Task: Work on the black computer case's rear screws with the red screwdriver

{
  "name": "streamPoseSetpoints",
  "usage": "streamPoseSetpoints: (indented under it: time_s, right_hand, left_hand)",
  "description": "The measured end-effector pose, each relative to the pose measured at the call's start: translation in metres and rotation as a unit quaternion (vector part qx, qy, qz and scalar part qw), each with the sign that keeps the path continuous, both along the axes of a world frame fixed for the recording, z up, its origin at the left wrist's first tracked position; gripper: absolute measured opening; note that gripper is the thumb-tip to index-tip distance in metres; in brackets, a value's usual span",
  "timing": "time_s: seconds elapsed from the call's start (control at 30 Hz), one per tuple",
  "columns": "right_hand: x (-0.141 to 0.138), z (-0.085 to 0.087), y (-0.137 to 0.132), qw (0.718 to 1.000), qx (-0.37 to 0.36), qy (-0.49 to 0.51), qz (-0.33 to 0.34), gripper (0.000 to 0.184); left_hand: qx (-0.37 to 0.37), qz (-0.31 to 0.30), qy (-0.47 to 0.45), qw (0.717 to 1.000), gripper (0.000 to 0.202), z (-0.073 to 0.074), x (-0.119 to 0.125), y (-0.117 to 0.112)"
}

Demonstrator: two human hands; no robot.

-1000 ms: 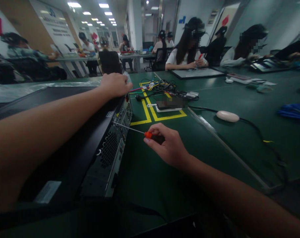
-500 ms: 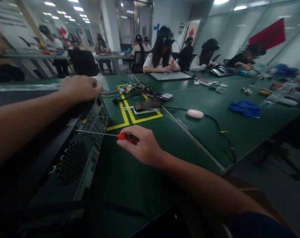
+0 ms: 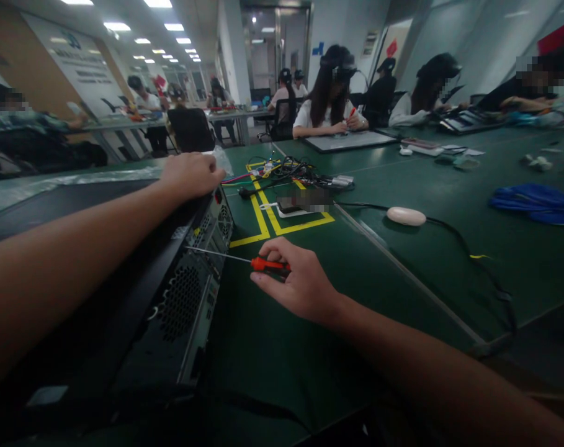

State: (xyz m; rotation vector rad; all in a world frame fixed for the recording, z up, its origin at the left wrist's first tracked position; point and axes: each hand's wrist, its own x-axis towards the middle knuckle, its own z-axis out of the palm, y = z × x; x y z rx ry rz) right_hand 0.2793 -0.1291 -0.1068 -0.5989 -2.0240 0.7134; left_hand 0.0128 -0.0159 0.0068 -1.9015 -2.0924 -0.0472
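in the head view, i see a black computer case lying on its side on the green table, its back panel of vents and sockets turned toward the person's right. the left hand rests on the far end of its upper edge, fingers bent; i cannot tell whether they grip or only lean there. the right hand has its thumb and fingers closed around the red and black handle of a screwdriver, whose thin shaft runs across to the back panel. the tip is right by the upper edge, near a small yellow spot, too small for me to say whether it sits in a screw.

beyond the hands, a tangle of cables lies across yellow tape. a pale oval thing lies by a black cord, well apart from a blue bundle. farther back, a co-worker in white bends over a grey board.
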Motion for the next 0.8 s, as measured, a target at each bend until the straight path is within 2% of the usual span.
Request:
streamPoseSetpoints:
  time_s: [0.13,0.8]
  right_hand:
    - [0.0003,0.0009,0.0018,1.000,0.007,-0.004,0.016,0.012]
    - [0.0028,0.0017,0.0014,1.000,-0.010,-0.015,0.023,0.014]
  left_hand:
    - [0.001,0.001,-0.016,1.000,0.058,-0.0016,-0.0013,0.0017]
    - [-0.008,0.005,0.024,1.000,0.062,-0.0009,-0.0011,0.0010]
